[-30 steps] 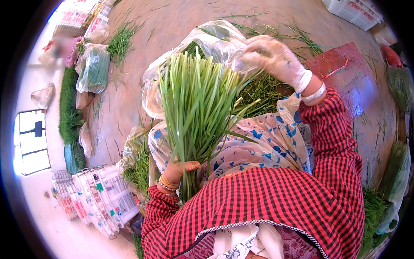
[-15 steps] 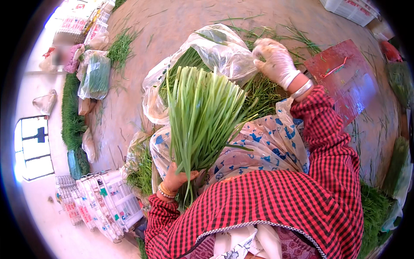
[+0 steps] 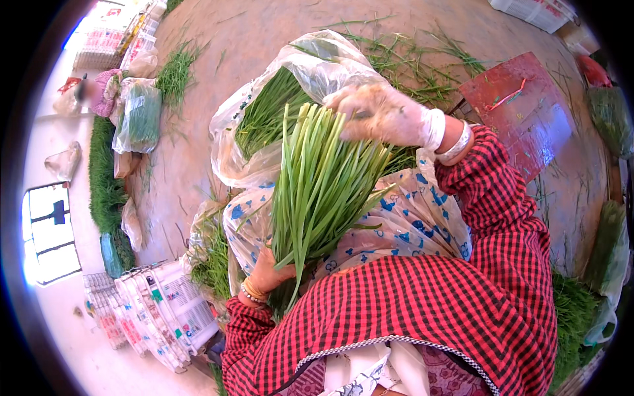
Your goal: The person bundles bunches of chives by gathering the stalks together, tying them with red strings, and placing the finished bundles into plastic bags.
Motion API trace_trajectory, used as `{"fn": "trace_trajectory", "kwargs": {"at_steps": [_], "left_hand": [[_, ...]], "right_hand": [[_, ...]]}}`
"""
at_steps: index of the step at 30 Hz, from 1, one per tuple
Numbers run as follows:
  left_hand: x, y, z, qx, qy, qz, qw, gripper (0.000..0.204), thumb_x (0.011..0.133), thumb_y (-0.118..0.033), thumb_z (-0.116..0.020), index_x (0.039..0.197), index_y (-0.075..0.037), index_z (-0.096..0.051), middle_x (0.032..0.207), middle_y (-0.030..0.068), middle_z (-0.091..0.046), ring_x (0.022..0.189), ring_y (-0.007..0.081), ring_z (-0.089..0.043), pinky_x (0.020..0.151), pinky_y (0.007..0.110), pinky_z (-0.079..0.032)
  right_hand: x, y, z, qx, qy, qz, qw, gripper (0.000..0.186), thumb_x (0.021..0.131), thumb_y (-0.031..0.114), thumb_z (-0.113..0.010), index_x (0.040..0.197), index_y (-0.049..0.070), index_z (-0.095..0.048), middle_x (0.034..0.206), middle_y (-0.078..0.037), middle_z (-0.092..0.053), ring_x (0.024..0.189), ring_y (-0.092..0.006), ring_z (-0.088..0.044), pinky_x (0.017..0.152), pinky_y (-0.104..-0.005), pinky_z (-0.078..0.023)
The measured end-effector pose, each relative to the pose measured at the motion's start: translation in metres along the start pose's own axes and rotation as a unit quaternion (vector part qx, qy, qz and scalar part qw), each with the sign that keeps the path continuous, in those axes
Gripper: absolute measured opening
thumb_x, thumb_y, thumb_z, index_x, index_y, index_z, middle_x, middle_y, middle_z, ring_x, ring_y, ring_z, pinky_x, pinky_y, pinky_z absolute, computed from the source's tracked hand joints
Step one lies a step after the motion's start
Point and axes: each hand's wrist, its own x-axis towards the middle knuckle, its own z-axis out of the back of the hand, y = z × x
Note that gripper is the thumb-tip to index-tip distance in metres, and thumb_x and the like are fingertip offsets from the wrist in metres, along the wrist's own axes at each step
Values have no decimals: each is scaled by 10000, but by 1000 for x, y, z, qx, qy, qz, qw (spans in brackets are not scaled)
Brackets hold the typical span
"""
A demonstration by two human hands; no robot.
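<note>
L hand [image 3: 269,269] grips base of green stalk bunch [image 3: 320,185]; gloved R hand [image 3: 383,115] rests loosely on its tips, by plastic bag [image 3: 264,125].

Plastic bag [image 3: 317,66] lies far of the chive bundle [image 3: 323,178]; board [image 3: 522,112] right; crates [image 3: 158,310] near left.

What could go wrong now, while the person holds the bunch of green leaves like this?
1. The left hand grips the bunch of green leaves only at its base, so the fanned tops may slip out or bend.
2. The gloved right hand presses on the tips and could crush them.
3. Loose leaves may fall beside the open plastic bag.
</note>
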Motion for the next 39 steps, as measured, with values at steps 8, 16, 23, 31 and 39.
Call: {"fn": "trace_trajectory", "kwargs": {"at_steps": [8,16,23,31,39], "left_hand": [[-2,0,6,22,35,30,999,433,744,-186,-742,1145,-47,-657,1138,146,-656,1034,322,-618,946,401,-460],[5,6,1,125,29,-74,989,384,736,-188,-717,1102,-79,-680,1116,154,-656,1022,359,-609,937,421,-474],[0,0,-1,-147,-15,118,982,374,719,-128,-754,1070,-26,-675,1064,110,-677,961,273,-652,883,389,-503],[14,-14,24,-493,-62,189,847,384,750,-89,-693,1060,124,-615,903,155,-665,842,220,-639,773,319,-512],[48,-29,19,-358,-155,152,908,402,765,-73,-710,1116,98,-614,920,119,-678,778,171,-639,745,295,-521]], "right_hand": [[-26,-32,88,-509,-104,-297,801,287,825,283,-709,1007,63,-675,1100,-131,-673,1068,-237,-628,932,-395,-484],[15,3,6,-93,32,14,995,312,879,352,-698,969,56,-735,1107,-144,-663,1082,-277,-598,962,-373,-454],[-10,-41,62,-225,-94,-84,966,321,934,325,-644,1057,31,-681,1100,-110,-679,1067,-226,-610,937,-371,-471],[-87,-77,0,74,68,-388,916,564,874,483,-698,1184,13,-660,1166,-116,-659,1127,-221,-583,1011,-370,-440],[-27,-42,-88,537,33,-187,822,634,964,368,-613,1452,26,-398,1360,-68,-534,1165,-155,-537,988,-318,-444]]}}
